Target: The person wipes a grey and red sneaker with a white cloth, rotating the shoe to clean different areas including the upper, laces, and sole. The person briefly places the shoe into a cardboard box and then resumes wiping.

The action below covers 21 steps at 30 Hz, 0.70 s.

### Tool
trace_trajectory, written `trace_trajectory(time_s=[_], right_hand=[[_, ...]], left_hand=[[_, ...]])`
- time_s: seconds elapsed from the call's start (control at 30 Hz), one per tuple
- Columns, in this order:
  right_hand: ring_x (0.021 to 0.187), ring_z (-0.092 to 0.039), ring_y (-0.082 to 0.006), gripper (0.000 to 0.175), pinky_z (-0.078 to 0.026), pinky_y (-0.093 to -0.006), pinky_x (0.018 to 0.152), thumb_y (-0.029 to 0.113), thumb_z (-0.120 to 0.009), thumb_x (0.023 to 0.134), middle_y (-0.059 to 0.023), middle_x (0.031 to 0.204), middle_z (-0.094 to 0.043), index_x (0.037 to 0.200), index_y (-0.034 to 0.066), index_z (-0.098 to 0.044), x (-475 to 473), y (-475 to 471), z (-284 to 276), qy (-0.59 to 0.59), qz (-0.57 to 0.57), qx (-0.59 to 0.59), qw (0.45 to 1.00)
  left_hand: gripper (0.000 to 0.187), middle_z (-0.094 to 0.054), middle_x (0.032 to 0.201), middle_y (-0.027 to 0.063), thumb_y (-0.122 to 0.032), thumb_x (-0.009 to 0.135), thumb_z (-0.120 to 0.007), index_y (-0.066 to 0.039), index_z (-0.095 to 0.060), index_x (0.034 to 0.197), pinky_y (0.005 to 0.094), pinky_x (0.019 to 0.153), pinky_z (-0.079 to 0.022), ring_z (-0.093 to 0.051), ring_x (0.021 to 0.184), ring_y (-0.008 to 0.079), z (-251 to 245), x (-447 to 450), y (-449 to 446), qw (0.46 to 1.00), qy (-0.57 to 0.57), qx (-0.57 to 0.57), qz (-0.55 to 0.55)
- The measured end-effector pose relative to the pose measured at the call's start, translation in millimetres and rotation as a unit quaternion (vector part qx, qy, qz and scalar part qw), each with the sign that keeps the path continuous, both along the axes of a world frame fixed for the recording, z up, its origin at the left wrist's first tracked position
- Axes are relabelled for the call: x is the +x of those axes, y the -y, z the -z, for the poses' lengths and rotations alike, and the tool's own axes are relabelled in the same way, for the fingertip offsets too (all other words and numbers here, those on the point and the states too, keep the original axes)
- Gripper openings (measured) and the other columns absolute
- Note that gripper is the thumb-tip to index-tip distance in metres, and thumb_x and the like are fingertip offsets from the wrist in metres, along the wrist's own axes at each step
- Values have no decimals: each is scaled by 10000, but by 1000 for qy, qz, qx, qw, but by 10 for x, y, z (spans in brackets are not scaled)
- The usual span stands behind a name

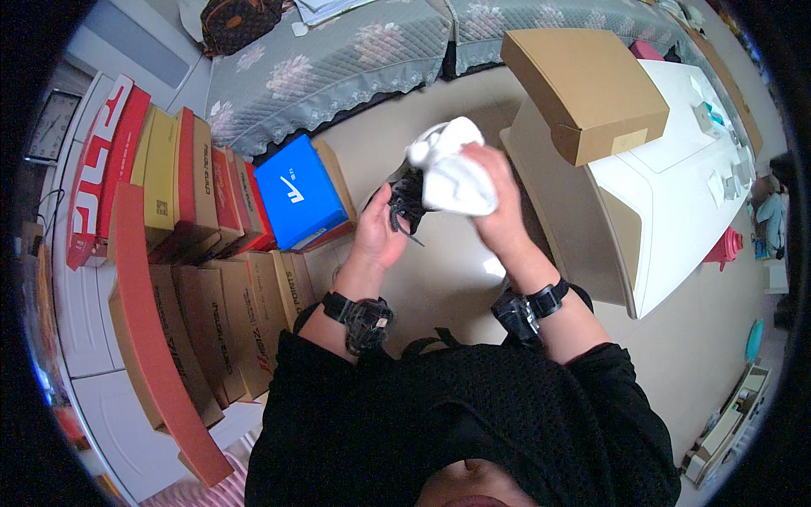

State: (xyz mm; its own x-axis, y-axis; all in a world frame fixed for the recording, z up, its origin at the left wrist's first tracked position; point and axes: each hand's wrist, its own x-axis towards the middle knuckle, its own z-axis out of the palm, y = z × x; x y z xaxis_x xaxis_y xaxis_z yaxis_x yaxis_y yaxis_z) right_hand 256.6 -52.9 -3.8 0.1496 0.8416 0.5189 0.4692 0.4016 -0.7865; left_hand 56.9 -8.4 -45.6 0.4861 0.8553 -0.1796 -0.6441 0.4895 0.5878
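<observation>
My left hand (pixel 379 233) grips a dark shoe (pixel 408 198) with black laces, one lace end hanging down beside the thumb. Clutched in my right hand (pixel 500 190) is a crumpled white bundle (pixel 457 174), which looks like cloth or soft paper. The bundle is against the shoe's right side and hides much of it; whether part of it sits inside the shoe I cannot tell. Both hands are held out in front of me above the tiled floor (pixel 437 272). The right hand is slightly blurred.
Several stacked shoe boxes (pixel 209 317) line the left side, with a blue shoe box (pixel 299 193) nearest my left hand. At the right, a brown cardboard box (pixel 589 89) rests on a white table (pixel 671 184). A sofa with a quilted floral cover (pixel 336 70) stands ahead, a brown bag (pixel 237 25) on it.
</observation>
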Motion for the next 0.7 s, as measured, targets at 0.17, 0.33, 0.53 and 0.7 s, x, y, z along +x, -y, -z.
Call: trace_trajectory(time_s=[0.17, 0.33, 0.53, 0.7], right_hand=[[1136, -646, -323, 341, -499, -399, 982, 149, -694, 865, -142, 1167, -700, 1189, 46, -662, -215, 130, -68, 9, -290, -73, 954], [1055, -682, -217, 368, -512, -343, 937, 127, -689, 865, -121, 1121, -735, 1219, 27, -671, -148, 240, -104, -177, -347, -266, 882], [1205, -610, -266, 416, -459, -367, 1042, 157, -685, 857, -156, 1267, -659, 1245, 10, -649, -39, 148, -129, -206, -40, -31, 977], [1306, -552, -347, 406, -428, -412, 1093, 166, -711, 838, -185, 1314, -626, 1227, 58, -662, -67, 70, -136, -22, 8, 51, 998]], left_hand=[[630, -670, 1233, 161, -517, 1033, -443, 16, -524, 1360, 414, 942, -550, -670, 1106, 286, -17, -200, -80, 994, -16, -92, 49], [616, -686, 1157, 137, -513, 1031, -461, 18, -532, 1335, 363, 873, -565, -688, 1011, 240, -26, -229, -140, 997, -73, -25, -7], [595, -576, 1397, 181, -431, 1041, -491, 40, -472, 1404, 418, 1135, -389, -537, 1303, 323, -78, -94, -89, 999, -8, -28, -46], [608, -594, 1377, 163, -457, 1034, -490, 34, -486, 1393, 448, 1109, -417, -566, 1268, 306, -26, -47, -75, 997, -37, -29, -54]])
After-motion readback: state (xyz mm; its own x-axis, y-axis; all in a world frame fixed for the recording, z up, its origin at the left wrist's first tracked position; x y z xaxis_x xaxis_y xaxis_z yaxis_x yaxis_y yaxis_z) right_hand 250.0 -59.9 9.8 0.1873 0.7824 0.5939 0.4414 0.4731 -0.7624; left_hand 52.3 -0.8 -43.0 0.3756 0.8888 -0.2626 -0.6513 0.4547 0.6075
